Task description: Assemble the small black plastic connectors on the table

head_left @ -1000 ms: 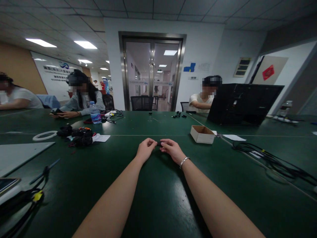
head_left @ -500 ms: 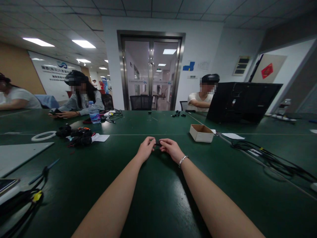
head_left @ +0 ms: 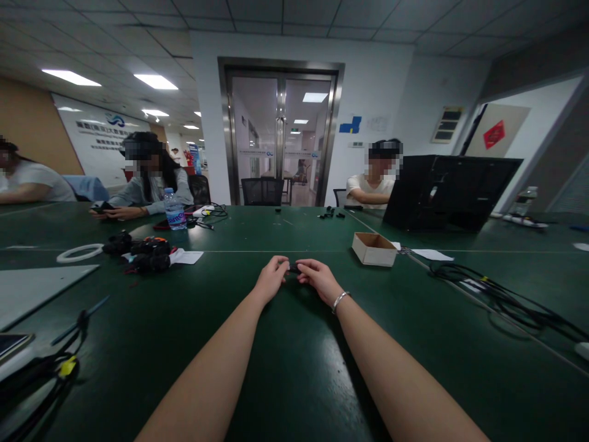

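Over the middle of the green table [head_left: 294, 344], my two hands meet at a small black object [head_left: 293, 267], too small and too far off for me to tell its kind. My left hand [head_left: 272, 276] pinches its left end, where a pale, metal-like bit shows by the fingertips. The right end is between the thumb and fingers of my right hand [head_left: 318, 277], with a silver bracelet [head_left: 340, 301] around that wrist. Both hands are closed, and the fingers cover part of the object.
An open cardboard box [head_left: 375, 250] stands to the right of my hands. Beyond it are a large black monitor [head_left: 442, 190] and coiled black cables [head_left: 497, 294]. A water bottle [head_left: 175, 210] and a black bundle of gear [head_left: 150, 250] are at left. Co-workers sit across the table.
The view has shifted very slightly. My hands stay in nearly the same place, and a little more of the small object's pale left end shows.
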A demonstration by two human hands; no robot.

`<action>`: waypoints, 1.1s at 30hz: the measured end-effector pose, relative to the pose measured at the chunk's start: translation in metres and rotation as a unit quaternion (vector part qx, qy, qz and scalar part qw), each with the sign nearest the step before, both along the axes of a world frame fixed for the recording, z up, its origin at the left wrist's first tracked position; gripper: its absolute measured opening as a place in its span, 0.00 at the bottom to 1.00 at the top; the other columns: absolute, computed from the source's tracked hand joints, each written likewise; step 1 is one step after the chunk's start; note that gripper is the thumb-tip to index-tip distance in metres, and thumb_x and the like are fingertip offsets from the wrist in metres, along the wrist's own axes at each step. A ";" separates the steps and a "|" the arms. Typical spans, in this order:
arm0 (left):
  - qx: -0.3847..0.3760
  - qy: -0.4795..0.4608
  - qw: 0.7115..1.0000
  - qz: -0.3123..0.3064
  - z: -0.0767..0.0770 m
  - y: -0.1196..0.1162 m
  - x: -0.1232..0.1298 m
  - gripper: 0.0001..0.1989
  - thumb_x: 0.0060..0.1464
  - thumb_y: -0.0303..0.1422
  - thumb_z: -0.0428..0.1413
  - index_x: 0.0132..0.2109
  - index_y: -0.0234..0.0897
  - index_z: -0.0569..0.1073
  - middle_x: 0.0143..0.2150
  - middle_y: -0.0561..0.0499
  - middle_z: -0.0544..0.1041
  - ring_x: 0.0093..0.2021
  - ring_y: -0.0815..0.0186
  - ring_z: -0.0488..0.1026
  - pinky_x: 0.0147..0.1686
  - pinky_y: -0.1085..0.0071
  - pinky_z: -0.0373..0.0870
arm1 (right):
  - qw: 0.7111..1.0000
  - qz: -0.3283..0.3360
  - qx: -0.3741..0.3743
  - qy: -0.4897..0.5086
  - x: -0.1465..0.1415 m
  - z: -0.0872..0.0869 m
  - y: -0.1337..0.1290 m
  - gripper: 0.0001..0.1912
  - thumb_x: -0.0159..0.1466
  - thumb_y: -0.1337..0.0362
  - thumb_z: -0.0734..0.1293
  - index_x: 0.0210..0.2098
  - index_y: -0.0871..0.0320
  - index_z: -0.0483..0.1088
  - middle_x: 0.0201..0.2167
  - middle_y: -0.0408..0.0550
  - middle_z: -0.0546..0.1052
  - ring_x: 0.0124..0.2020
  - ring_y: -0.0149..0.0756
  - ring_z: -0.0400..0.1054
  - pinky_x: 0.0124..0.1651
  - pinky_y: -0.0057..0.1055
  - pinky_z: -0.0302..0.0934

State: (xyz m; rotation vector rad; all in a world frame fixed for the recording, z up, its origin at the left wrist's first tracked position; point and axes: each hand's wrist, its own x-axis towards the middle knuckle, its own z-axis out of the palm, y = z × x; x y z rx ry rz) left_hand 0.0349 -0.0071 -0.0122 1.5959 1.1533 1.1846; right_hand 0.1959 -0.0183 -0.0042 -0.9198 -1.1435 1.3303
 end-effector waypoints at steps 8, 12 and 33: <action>-0.005 0.002 1.000 -0.007 0.000 -0.001 0.001 0.16 0.55 0.40 0.49 0.47 0.38 0.69 0.27 0.53 0.70 0.24 0.72 0.66 0.22 0.78 0.59 | 1.000 0.002 0.008 -0.006 0.000 -0.002 0.002 0.09 0.55 0.70 0.72 0.36 0.63 0.74 0.25 0.46 0.74 0.24 0.27 0.69 0.26 0.19 0.66; 0.004 0.014 1.000 -0.012 0.001 -0.003 0.001 0.16 0.56 0.41 0.48 0.47 0.37 0.69 0.25 0.53 0.69 0.23 0.71 0.64 0.23 0.77 0.59 | 1.000 0.002 0.014 -0.010 0.001 -0.004 0.003 0.09 0.55 0.69 0.72 0.36 0.63 0.74 0.26 0.46 0.74 0.24 0.27 0.69 0.26 0.19 0.66; 0.017 0.031 0.999 -0.003 -0.002 -0.001 0.000 0.15 0.57 0.39 0.47 0.48 0.39 0.69 0.30 0.52 0.71 0.26 0.70 0.66 0.26 0.76 0.62 | 1.000 0.007 0.008 -0.015 0.000 0.000 0.000 0.08 0.57 0.72 0.69 0.38 0.64 0.73 0.26 0.46 0.74 0.24 0.27 0.69 0.27 0.19 0.66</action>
